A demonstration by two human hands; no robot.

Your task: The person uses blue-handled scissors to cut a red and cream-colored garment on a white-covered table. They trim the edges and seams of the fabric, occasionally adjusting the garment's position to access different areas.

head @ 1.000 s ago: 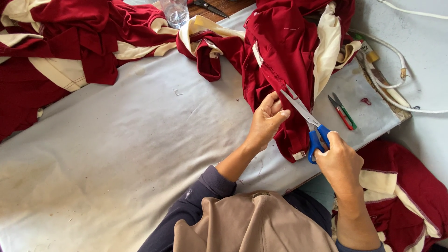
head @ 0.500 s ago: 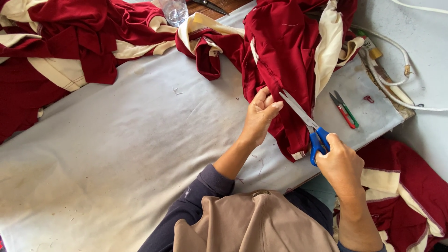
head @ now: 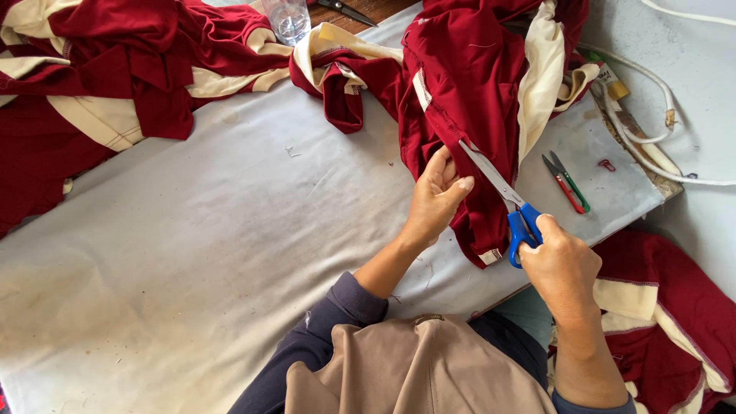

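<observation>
While both hands work at one dark red garment, the scene reads from left to right like this:

Far left: a heap of dark red and cream clothes [head: 100, 69] lies over the upper left edge of the pale padded surface [head: 192, 253].
Open room: the wide bare middle of the surface, left of the hands, carries only a few thread scraps.
Top edge: a clear plastic cup [head: 290, 17] stands among the cloth.
Left hand [head: 435, 201]: fingers nearly straight and close together, pressing flat on a fold of the dark red garment [head: 468, 100], thumb out toward the blades.
Garment: it hangs down from the top of the view to the near edge of the surface, between the two hands.
Scissors [head: 506, 199]: blue handles, blades almost closed, lying along the garment's seam just beside the left thumb.
Right hand [head: 560, 264]: fingers clenched through the blue handles, at the near edge.
Right of it: small red and green snips [head: 567, 182] lie on the surface, apart from the garment.
Far right: white cords [head: 652, 146] curl past the surface's edge.
</observation>
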